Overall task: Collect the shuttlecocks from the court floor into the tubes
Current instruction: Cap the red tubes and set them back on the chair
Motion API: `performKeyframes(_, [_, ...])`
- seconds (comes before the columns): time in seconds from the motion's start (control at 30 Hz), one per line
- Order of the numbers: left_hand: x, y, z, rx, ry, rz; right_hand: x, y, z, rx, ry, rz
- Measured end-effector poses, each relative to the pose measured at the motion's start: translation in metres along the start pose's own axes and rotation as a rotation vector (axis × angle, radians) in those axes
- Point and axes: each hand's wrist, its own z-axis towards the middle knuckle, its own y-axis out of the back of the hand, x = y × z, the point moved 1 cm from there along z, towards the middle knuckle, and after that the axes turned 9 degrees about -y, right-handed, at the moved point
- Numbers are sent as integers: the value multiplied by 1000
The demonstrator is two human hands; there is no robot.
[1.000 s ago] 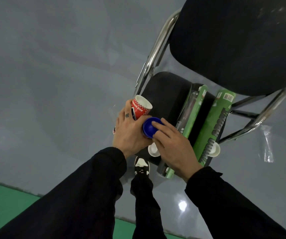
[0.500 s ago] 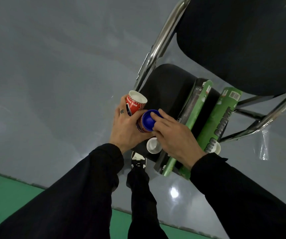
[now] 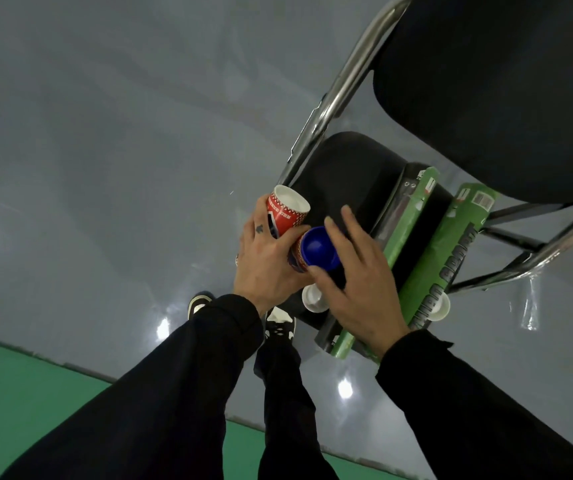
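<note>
My left hand (image 3: 264,268) grips two red shuttlecock tubes side by side. One red tube (image 3: 290,209) shows a white end; the other carries a blue cap (image 3: 318,249). My right hand (image 3: 364,289) is on that cap, thumb under its rim and fingers stretched over its far side. Two green tubes (image 3: 406,223) (image 3: 451,251) lie on the black chair seat (image 3: 347,168), with a white cap (image 3: 312,297) and another white cap (image 3: 439,306) at their near ends. No shuttlecock is visible.
The folding chair's black backrest (image 3: 503,81) and chrome frame (image 3: 333,98) fill the upper right. Clear plastic wrap (image 3: 531,306) lies on the grey floor beside it. My shoes (image 3: 280,325) stand below the hands. Green court flooring (image 3: 18,393) runs along the lower left.
The tubes and both hands stay together in front of the seat. My right fingers have spread out from a tighter hold on the blue cap. The camera has shifted slightly.
</note>
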Motion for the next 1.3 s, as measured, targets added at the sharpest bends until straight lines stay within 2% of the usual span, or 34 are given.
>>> performKeyframes(0.1, [3,-3,-3,-33,-36,21,7,-14,9,74,-4,-82])
performKeyframes(0.3, [8,-8,-9,-80,-53,70,15,-46,12,-46,-8,-40])
performKeyframes(0.53, [6,-14,-11,-55,2,91,11,-54,12,-86,-6,-238])
performKeyframes(0.73, [-5,-3,-8,17,-86,66,-4,-27,2,69,-33,12])
performKeyframes(0.8, [-7,4,-11,27,-73,7,-10,-14,-4,4,-73,66])
performKeyframes(0.87, [-7,11,-12,-49,-58,-62,-14,1,-6,-137,-181,166])
performKeyframes(0.97, [-9,18,-5,-137,-15,-95,-22,19,-3,-391,-560,608])
performKeyframes(1.0, [-11,18,1,-105,-17,-77,-26,21,0,-487,-643,741])
performKeyframes(1.07, [-16,14,14,38,-29,-37,-28,18,5,-606,-690,793])
performKeyframes(1.17, [-21,3,38,211,-31,-4,-25,-5,20,-598,-706,884])
performKeyframes(1.3, [-28,-11,69,261,-41,-80,-23,-46,32,-552,-732,938])
